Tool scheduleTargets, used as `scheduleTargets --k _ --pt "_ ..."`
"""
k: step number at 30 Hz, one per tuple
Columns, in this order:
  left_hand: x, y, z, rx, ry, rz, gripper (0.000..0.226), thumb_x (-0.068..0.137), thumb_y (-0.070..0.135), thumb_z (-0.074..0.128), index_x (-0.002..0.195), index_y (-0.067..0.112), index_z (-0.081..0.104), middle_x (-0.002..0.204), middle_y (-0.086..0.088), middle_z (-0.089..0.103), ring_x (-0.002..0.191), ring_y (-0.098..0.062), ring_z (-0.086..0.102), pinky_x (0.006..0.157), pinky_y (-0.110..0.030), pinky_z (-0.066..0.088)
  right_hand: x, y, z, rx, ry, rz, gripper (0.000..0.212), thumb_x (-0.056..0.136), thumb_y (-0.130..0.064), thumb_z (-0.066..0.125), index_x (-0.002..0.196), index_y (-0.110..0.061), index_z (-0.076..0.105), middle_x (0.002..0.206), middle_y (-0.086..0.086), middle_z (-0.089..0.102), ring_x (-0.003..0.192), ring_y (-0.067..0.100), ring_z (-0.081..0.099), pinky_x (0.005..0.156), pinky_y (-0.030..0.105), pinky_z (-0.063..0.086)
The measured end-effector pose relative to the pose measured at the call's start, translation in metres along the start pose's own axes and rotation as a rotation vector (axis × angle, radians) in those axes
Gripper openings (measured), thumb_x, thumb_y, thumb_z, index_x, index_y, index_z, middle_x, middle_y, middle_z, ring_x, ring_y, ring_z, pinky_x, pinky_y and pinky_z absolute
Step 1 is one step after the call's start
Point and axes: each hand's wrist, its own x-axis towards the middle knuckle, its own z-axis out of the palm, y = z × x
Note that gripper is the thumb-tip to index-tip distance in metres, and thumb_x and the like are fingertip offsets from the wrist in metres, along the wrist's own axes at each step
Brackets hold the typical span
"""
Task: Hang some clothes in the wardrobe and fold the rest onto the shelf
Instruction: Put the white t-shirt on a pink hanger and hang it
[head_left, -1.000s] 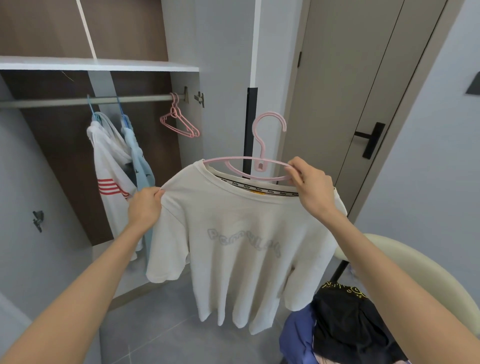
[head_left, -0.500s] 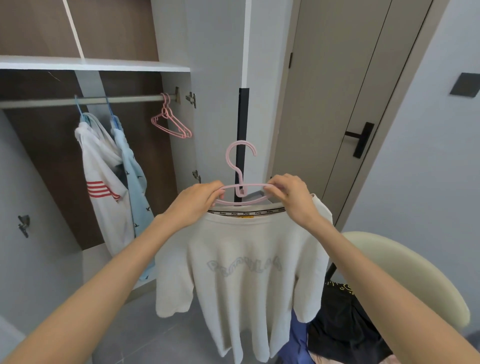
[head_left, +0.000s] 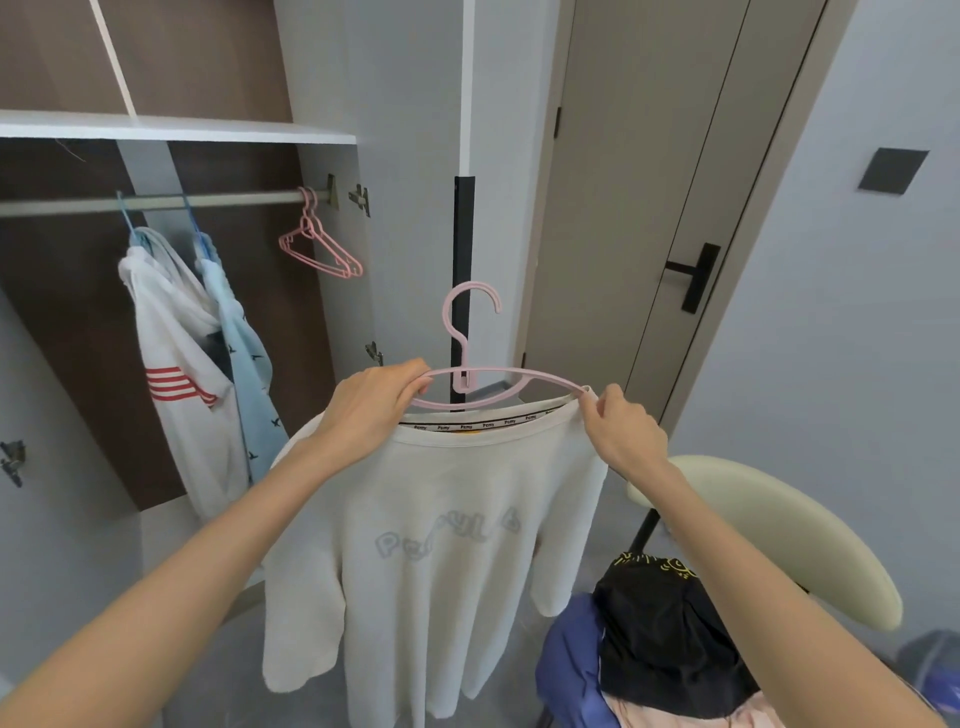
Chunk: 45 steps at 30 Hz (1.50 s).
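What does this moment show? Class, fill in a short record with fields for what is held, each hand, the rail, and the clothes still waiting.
held item: cream T-shirt on a pink hanger, not yet on the rail
left hand: grips the hanger's left arm at the collar
right hand: pinches the collar at the hanger's right end
rail: white top with red stripes, light blue garment, empty pink hangers
waiting clothes: black garment and blue garment piled on the cream chair
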Motion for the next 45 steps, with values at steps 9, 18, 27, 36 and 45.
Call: scheduleTargets --k 9,18,27,36,45 --pt "-0.019 -0.004 -0.002 0.014 -0.021 -0.001 0.025 0.101 0.038 0.034 0.085 0.023 0.048 0.072 0.005 0.057 0.068 -0.027 0.056 0.062 -0.041 0.051 0.002 -0.005 -0.002 -0.140 -0.062 -0.075 0.043 0.099 -0.039 0.022 0.096 -0.015 0.056 0.096 0.011 0.062 0.084 0.034 0.054 0.072 0.036 0.039" --pt "-0.033 -0.005 0.005 0.110 -0.068 0.033 0.027 0.100 0.041 0.030 0.096 0.023 0.050 0.081 0.001 0.064 0.070 -0.028 0.060 0.063 -0.042 0.053 0.004 -0.008 0.000 -0.092 -0.174 -0.140 0.033 0.096 -0.028 0.033 0.084 -0.007 0.055 0.076 0.006 0.057 0.077 0.031 0.056 0.058 0.030 0.035" --pt "-0.035 0.000 0.009 0.113 -0.083 -0.042 0.020 0.102 0.038 0.032 0.092 0.027 0.045 0.084 -0.001 0.064 0.073 -0.029 0.058 0.062 -0.038 0.050 0.000 -0.018 -0.003 -0.059 -0.196 -0.123 0.034 0.092 -0.030 0.042 0.062 -0.015 0.035 0.059 0.002 0.042 0.058 0.023 0.035 0.052 0.028 0.028" --pt "-0.029 0.001 0.006 -0.084 -0.115 -0.155 0.025 0.102 0.033 0.035 0.083 0.026 0.048 0.070 0.006 0.060 0.070 -0.022 0.058 0.067 -0.039 0.051 0.003 -0.015 -0.002 0.119 -0.140 -0.193 0.037 0.098 -0.043 0.034 0.083 -0.015 0.053 0.076 0.004 0.064 0.075 0.028 0.057 0.060 0.031 0.038" --pt "-0.048 -0.011 -0.003 -0.537 -0.190 -0.576 0.023 0.097 0.021 0.052 0.085 0.014 0.070 0.079 0.004 0.067 0.065 -0.012 0.062 0.063 -0.026 0.055 -0.008 -0.044 0.011 0.458 -0.278 -0.316 0.020 0.098 -0.031 0.042 0.098 -0.021 0.059 0.080 -0.008 0.071 0.069 0.012 0.054 0.062 0.030 0.042"
